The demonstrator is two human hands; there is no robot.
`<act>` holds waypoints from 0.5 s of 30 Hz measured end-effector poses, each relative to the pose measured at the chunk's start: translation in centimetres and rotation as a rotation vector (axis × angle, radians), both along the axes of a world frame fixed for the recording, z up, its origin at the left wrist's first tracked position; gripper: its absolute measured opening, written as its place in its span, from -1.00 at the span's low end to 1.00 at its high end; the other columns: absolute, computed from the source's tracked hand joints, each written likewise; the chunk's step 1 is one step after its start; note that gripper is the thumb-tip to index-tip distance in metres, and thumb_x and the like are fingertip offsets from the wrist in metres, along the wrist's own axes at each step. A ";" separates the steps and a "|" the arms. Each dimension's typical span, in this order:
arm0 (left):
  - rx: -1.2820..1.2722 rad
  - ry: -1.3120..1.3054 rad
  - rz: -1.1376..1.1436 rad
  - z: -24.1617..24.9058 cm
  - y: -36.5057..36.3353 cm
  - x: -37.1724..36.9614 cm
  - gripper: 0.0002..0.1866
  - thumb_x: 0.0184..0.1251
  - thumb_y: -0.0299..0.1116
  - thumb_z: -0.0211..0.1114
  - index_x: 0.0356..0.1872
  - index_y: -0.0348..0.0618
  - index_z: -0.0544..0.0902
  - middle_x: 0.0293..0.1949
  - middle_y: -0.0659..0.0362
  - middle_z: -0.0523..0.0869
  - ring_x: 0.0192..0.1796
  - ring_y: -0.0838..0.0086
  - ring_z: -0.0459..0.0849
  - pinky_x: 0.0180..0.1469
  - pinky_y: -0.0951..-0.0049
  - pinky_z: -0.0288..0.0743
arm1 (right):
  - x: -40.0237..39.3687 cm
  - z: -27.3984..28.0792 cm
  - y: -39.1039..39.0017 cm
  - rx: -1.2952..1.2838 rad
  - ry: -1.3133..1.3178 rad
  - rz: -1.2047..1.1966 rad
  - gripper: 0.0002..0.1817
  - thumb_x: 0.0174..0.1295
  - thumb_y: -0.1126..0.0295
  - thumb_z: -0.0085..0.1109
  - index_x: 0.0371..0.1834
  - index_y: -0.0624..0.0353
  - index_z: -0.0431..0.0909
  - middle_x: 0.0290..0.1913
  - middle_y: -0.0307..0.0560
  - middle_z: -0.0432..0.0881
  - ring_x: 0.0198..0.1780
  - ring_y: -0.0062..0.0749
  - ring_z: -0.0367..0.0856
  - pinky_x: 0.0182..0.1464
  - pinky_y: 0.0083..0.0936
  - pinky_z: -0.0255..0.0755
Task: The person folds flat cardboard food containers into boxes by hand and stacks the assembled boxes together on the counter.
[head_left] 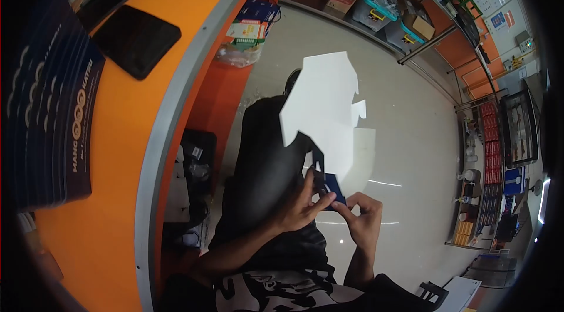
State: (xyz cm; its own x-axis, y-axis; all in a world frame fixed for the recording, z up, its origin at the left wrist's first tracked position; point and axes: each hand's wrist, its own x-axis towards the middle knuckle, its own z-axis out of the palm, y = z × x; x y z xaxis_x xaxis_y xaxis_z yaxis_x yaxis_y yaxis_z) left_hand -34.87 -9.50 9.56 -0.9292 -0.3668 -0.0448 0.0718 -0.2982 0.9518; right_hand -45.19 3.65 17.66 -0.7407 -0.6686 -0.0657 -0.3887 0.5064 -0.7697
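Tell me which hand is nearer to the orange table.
Left. The left hand is apart from the orange table but on the side toward it; the right hand is farther off, past the left. Both touch the cardboard sheet.

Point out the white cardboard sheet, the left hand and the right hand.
White cardboard sheet point(325, 103), head view, on its broad white face.
Left hand point(298, 208), head view, on its middle.
Right hand point(363, 218), head view, on its middle.

The person wears a black shirt point(305, 256) with large grey print point(255, 297), black sleeves point(390, 297) and dark trousers point(258, 165); both forearms point(247, 248) are bare.
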 end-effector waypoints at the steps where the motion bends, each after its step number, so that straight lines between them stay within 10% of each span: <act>1: 0.012 0.022 0.007 0.3 0.5 -0.1 -0.38 0.53 -0.38 0.24 0.38 -0.44 0.11 -0.10 0.06 0.56 -0.15 0.58 0.58 -0.13 0.53 0.50 | 0.1 -0.2 0.2 0.019 -0.010 0.002 -0.80 0.11 0.54 0.51 -0.52 0.35 0.64 -0.56 -0.14 0.64 -0.51 -0.57 0.50 -0.39 -0.58 0.33; 4: 0.231 0.128 -0.019 -1.6 1.3 -0.8 -0.28 0.47 -0.29 0.36 0.42 -0.37 0.12 -0.06 0.12 0.49 -0.09 0.56 0.53 -0.09 0.54 0.48 | -0.1 -1.7 0.6 -0.062 -0.025 0.040 -0.76 0.04 0.54 0.53 -0.55 0.36 0.58 -0.58 -0.15 0.60 -0.50 -0.56 0.50 -0.37 -0.58 0.35; 6: -0.114 0.073 -0.063 -1.2 0.7 -0.4 -0.13 0.37 -0.19 0.48 0.45 -0.37 0.10 -0.07 0.16 0.47 -0.06 0.57 0.50 -0.04 0.52 0.48 | -0.2 -2.5 0.6 -0.056 -0.024 0.122 -0.70 -0.08 0.54 0.59 -0.56 0.36 0.54 -0.57 -0.13 0.58 -0.50 -0.49 0.50 -0.35 -0.55 0.37; 11: -0.169 0.020 0.122 -1.7 1.7 -0.7 0.05 0.29 0.04 0.50 0.51 -0.41 0.05 -0.05 -0.09 0.66 -0.09 0.22 0.74 0.03 0.26 0.60 | -1.1 1.7 -1.0 -0.014 0.006 0.477 -0.42 -0.21 0.52 0.66 -0.02 0.27 0.65 -0.12 -0.04 0.68 -0.13 -0.29 0.66 -0.03 -0.39 0.53; 15: -0.257 -0.124 0.037 -0.1 1.5 -0.5 0.04 0.27 -0.07 0.51 0.56 -0.32 0.04 0.11 -0.26 0.62 0.02 0.03 0.76 0.05 0.24 0.64 | -2.5 3.3 -0.7 -0.349 -0.030 0.162 -0.61 0.06 0.47 0.50 -0.03 0.32 0.64 -0.11 -0.03 0.69 -0.10 -0.37 0.66 -0.08 -0.48 0.49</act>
